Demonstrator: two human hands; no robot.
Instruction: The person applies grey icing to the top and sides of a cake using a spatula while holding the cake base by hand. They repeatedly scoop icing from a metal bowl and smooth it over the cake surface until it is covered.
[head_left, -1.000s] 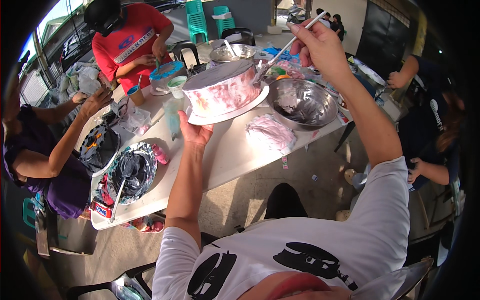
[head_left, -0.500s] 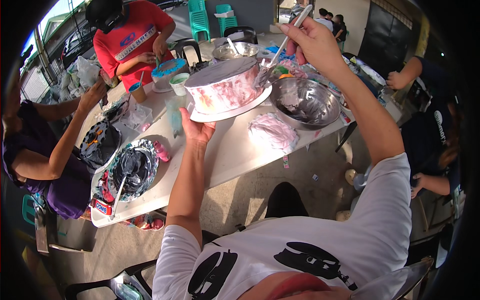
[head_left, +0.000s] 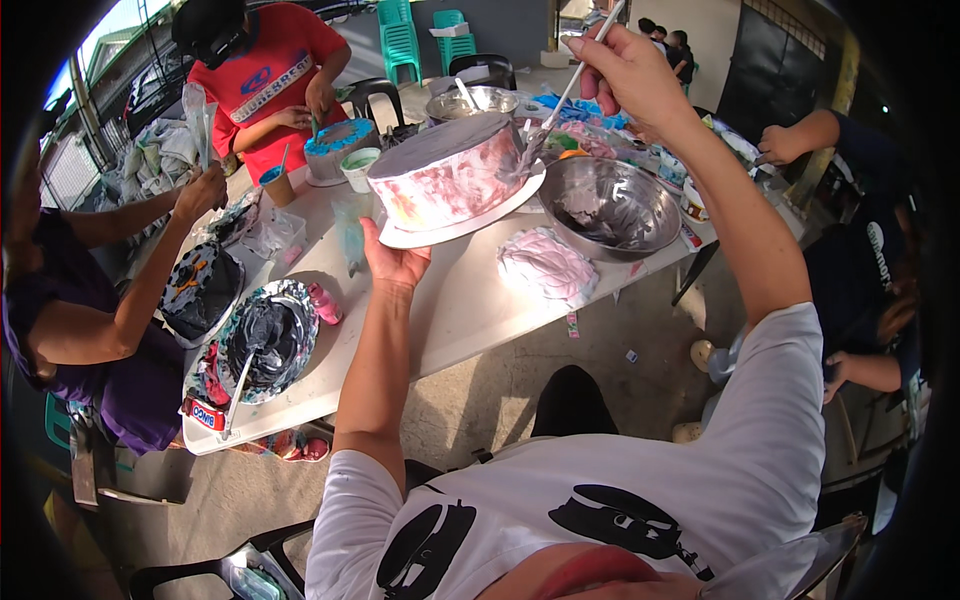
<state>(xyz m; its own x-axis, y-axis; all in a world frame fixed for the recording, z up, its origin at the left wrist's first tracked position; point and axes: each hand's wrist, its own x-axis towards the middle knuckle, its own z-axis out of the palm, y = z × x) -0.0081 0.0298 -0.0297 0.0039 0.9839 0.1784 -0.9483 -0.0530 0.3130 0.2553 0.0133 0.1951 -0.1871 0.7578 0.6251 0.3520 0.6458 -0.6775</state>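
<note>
Holding a round pink-and-grey frosted cake [head_left: 447, 172] on its white board [head_left: 430, 236] from beneath, the left hand [head_left: 395, 262] lifts it above the desk [head_left: 470, 300] — palm up, fingers spread, grip flat under the board. The right hand [head_left: 625, 72] is clenched on a spatula [head_left: 560, 105] touching the cake's side, beside a steel bowl [head_left: 610, 205] at the desk's far edge.

The left hand [head_left: 395, 262] props up the near rim of a white board [head_left: 440, 233] carrying a round pink-smeared cake [head_left: 447, 172]. The right hand [head_left: 622, 72], raised beyond it, pinches a spatula [head_left: 560, 105] whose tip meets the cake's side. A steel bowl [head_left: 608, 205] sits below the right hand.
</note>
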